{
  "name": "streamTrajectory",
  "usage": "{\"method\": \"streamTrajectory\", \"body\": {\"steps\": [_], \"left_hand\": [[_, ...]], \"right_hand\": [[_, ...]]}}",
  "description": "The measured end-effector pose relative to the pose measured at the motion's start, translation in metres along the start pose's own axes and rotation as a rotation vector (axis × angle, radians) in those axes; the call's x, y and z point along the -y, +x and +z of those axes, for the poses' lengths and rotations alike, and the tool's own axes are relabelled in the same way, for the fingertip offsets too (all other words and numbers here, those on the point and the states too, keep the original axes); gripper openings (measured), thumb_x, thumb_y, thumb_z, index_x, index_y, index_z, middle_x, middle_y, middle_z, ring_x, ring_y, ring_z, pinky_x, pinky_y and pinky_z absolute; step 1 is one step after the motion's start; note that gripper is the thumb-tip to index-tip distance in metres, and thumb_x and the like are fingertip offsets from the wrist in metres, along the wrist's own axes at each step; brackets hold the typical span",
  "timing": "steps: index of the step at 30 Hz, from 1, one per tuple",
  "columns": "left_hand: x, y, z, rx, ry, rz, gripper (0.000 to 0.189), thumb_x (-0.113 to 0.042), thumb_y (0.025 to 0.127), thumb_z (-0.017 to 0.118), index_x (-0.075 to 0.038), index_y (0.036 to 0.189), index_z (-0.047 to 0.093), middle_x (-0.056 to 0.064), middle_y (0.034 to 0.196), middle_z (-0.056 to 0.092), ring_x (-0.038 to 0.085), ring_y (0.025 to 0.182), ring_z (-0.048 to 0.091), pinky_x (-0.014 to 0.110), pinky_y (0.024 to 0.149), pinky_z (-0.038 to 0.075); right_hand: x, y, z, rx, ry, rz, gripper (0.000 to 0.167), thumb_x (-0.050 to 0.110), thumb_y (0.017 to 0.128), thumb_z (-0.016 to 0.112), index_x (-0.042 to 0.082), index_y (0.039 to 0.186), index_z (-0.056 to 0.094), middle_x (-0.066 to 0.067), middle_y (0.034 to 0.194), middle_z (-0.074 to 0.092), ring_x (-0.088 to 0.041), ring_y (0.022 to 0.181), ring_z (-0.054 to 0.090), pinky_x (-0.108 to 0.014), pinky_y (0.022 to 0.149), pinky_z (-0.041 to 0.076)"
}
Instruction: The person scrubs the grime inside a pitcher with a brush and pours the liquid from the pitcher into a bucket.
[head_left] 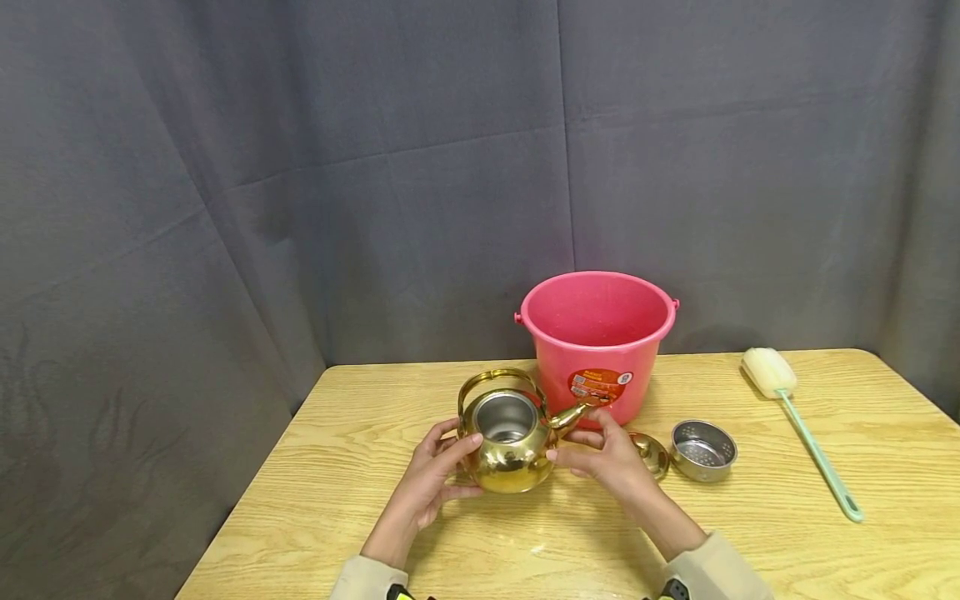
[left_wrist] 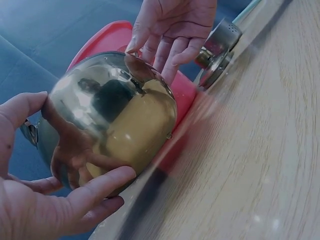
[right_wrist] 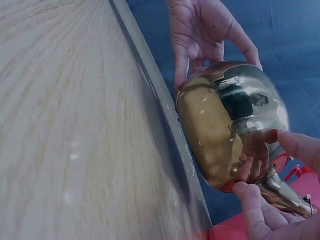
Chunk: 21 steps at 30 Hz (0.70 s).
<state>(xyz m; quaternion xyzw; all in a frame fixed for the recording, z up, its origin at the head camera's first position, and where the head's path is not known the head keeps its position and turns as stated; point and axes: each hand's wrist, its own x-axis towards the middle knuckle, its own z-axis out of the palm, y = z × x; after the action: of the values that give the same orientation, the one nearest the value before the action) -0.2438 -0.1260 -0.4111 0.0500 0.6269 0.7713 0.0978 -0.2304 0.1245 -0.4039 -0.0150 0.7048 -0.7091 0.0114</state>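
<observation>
Between both hands is a shiny gold teapot with its top uncovered, showing a silver inside; its hooped handle stands up and its spout points right. My left hand grips the left side of the body, thumb near the opening and fingers spread lower down, as the left wrist view also shows. On the other side my right hand holds the body below the spout, its thumb and fingertips against the polished wall. A gold lid lies right of the right hand, partly hidden by it.
A pink bucket with an orange label stands behind the teapot. Beside the lid sits a perforated metal strainer cup. Farther right lies a sponge brush with a long green handle. Grey curtains hang behind the wooden table.
</observation>
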Motion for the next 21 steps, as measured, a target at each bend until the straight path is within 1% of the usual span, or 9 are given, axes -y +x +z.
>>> {"method": "streamTrajectory", "body": {"steps": [5,11,16,21], "left_hand": [[0.0005,-0.0014,-0.0015,0.024,0.007,-0.003,0.068,-0.023,0.092,0.066,-0.004,0.146,0.029,0.021,0.129,0.036,0.032,0.104,0.052,0.053,0.076,0.054],[0.0016,-0.0019,-0.0017,0.036,0.014,-0.014,0.07,-0.025,0.092,0.066,-0.004,0.145,0.027,0.023,0.132,0.034,0.036,0.108,0.049,0.053,0.076,0.054],[0.0026,-0.0033,-0.0028,0.042,0.027,-0.026,0.07,-0.024,0.091,0.067,-0.003,0.144,0.027,0.024,0.129,0.037,0.034,0.105,0.052,0.051,0.075,0.055],[0.0022,-0.0039,-0.0052,0.067,0.037,-0.028,0.069,-0.024,0.092,0.066,-0.003,0.144,0.026,0.023,0.128,0.038,0.033,0.104,0.055,0.05,0.076,0.055]], "right_hand": [[-0.0006,-0.0009,0.0007,-0.002,-0.002,-0.001,0.063,0.007,0.077,0.081,0.0,0.128,0.043,-0.023,0.12,0.061,-0.027,0.096,0.065,-0.04,0.078,0.054],[-0.0003,-0.0024,0.0005,-0.002,0.001,0.006,0.064,0.007,0.077,0.081,0.0,0.129,0.044,-0.022,0.12,0.061,-0.027,0.097,0.065,-0.042,0.08,0.054],[-0.0019,-0.0037,0.0004,-0.002,-0.001,0.006,0.067,0.007,0.076,0.081,-0.001,0.131,0.044,-0.023,0.122,0.059,-0.029,0.099,0.064,-0.043,0.08,0.054],[-0.0025,-0.0024,0.0022,-0.002,0.013,0.006,0.062,0.005,0.075,0.082,0.001,0.127,0.047,-0.021,0.118,0.062,-0.027,0.095,0.065,-0.043,0.08,0.054]]}}
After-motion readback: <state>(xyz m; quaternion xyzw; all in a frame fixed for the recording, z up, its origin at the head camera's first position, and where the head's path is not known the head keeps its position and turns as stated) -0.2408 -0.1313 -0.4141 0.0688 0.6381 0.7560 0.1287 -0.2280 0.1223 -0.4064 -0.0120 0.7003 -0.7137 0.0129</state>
